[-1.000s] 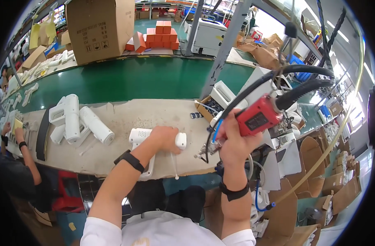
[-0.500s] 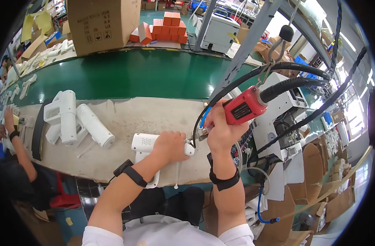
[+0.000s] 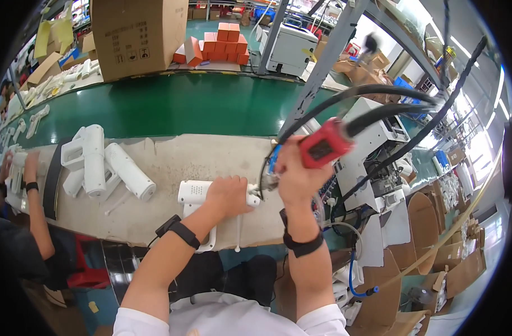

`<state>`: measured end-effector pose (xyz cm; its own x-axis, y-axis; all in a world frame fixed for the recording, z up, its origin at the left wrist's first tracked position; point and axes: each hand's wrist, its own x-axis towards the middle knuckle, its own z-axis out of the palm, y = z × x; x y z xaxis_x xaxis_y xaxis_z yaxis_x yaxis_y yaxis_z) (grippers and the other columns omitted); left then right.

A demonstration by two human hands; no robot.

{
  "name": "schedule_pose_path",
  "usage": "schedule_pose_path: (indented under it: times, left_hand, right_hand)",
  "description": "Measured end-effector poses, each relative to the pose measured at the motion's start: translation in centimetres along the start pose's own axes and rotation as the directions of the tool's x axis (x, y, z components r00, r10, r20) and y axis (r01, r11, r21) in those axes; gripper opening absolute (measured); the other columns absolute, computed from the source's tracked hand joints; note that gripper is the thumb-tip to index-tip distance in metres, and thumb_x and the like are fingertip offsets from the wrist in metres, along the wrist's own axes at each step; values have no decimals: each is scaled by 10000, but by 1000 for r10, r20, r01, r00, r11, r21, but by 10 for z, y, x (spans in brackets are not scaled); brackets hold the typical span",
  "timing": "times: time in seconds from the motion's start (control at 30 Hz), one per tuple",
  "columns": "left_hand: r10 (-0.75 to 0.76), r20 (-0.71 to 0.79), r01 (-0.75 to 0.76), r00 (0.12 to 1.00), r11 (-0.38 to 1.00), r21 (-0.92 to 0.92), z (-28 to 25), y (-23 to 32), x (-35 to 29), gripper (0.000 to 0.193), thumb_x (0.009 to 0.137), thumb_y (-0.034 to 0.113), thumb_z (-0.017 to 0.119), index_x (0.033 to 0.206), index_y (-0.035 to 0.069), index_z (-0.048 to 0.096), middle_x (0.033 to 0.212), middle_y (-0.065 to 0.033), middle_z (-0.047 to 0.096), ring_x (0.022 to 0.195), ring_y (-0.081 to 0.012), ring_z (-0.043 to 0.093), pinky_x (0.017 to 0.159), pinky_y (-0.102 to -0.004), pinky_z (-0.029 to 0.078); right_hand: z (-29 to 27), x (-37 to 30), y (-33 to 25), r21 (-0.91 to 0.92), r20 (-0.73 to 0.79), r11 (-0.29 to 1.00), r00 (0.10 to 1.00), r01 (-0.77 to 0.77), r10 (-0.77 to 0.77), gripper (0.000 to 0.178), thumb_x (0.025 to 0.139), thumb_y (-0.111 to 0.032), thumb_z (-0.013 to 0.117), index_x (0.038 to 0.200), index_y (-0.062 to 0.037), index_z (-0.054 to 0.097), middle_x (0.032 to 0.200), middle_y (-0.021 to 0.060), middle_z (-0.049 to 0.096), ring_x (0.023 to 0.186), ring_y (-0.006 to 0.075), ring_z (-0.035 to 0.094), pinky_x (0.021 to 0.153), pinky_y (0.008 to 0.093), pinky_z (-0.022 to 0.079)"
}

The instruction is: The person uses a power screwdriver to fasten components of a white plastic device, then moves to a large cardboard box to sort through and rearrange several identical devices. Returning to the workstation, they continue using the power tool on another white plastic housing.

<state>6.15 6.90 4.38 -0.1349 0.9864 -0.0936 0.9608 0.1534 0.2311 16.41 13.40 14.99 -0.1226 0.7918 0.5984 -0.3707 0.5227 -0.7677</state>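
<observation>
My left hand (image 3: 228, 196) is wrapped over the barrel of a white gun-shaped plastic housing (image 3: 192, 192), pressing it on the table mat. The housing's handle points toward me, partly under my forearm. In my right hand (image 3: 299, 182) is a red powered screwdriver (image 3: 326, 143), blurred by motion. Its front end is close to the right end of the housing; whether they touch I cannot tell. A thin white rod (image 3: 238, 234) sticks out toward me below my left hand. Further left lie more white gun-shaped housings (image 3: 92, 159), leaning on each other.
Black cables (image 3: 379, 92) run from the screwdriver to the upper right. A grey metal post (image 3: 314, 84) rises beyond my right hand. Across the green surface (image 3: 194, 106) stand a large carton (image 3: 135, 39) and stacked orange boxes (image 3: 225, 45). A co-worker's arm (image 3: 38, 213) is at far left.
My right hand and the red screwdriver have shifted slightly left, and the hook and cables above have swung. The left hand still holds the housing. The co-worker's hand has moved right.
</observation>
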Motion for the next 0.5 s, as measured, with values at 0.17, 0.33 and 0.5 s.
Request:
schedule_pose_path:
  times: [0.17, 0.33, 0.5]
  left_hand:
    - [-46, 6, 46, 999, 999, 7, -3, 0, 2, 588, 660, 512, 720, 1000, 50, 595, 971, -109, 644, 915, -272, 637, 790, -388, 486]
    - [-32, -41, 32, 999, 999, -9, 3, -5, 2, 638, 613, 549, 742, 974, 43, 601, 943, -112, 650, 892, -274, 644, 776, -390, 493]
    - [11, -85, -15, 996, 999, -41, 1, -7, -6, 825, 538, 588, 784, 1091, 19, 559, 1016, -127, 635, 971, -287, 619, 832, -400, 474]
  right_hand:
    - [-2, -4, -51, 3, 15, 1000, 1000, -25, 25, 54, 887, -26, 563, 886, 28, 564, 523, 42, 518, 409, 93, 456, 389, 220, 305]
    - [-3, -11, -34, 30, 36, 999, 998, -45, 44, 52, 863, -21, 587, 862, 26, 565, 527, 39, 524, 409, 91, 471, 391, 218, 326]
    - [-5, -24, 18, -51, 24, 996, 997, -77, 78, 69, 862, -36, 606, 848, 17, 565, 552, 33, 537, 425, 92, 484, 402, 223, 356]
